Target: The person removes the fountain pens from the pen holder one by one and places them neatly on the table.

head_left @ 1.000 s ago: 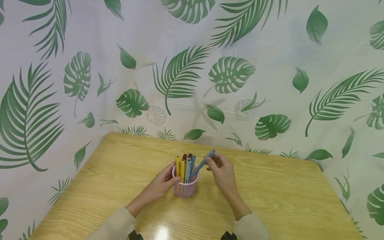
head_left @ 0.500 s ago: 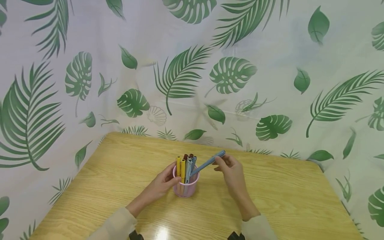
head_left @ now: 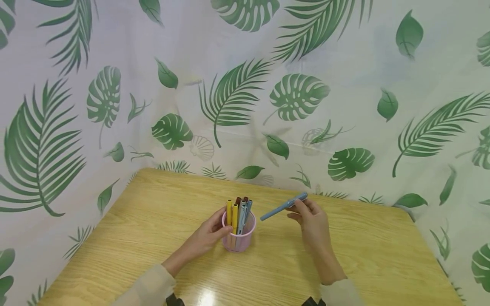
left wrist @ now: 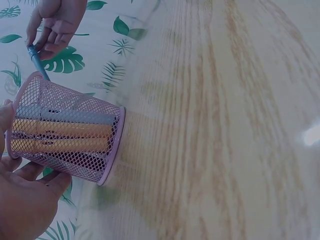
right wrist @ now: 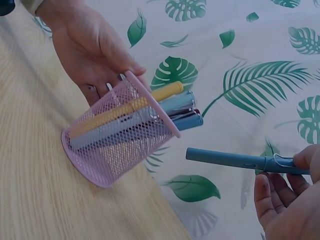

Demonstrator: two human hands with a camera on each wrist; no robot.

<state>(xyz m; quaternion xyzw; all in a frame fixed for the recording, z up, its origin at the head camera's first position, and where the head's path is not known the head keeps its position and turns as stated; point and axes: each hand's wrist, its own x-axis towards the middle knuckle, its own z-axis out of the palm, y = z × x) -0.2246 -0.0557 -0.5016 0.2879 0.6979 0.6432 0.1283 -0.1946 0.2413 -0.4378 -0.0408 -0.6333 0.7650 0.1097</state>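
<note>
My left hand [head_left: 208, 235] grips the side of a pink mesh pen holder [head_left: 236, 245], which stands upright on the table. Two yellow pens [head_left: 235, 217] lean in it beside grey-blue pens [head_left: 242, 219] and dark brown ones [head_left: 238, 200]. Off to the right, my right hand [head_left: 315, 225] pinches a capped blue pen [head_left: 279, 209] near its clip end. That pen slants down toward the holder, its free end outside the rim. In the right wrist view a gap shows between the held pen [right wrist: 225, 158] and the holder's rim [right wrist: 152, 102].
The wooden table [head_left: 375, 246] spreads out around both hands. Behind it and along the sides hangs a white cloth [head_left: 237, 140] printed with green leaves. Light glares off the table's near part.
My right hand has drawn the blue pen up and right, out of the pen holder. My left hand keeps its grip on the holder, which stays in place.
</note>
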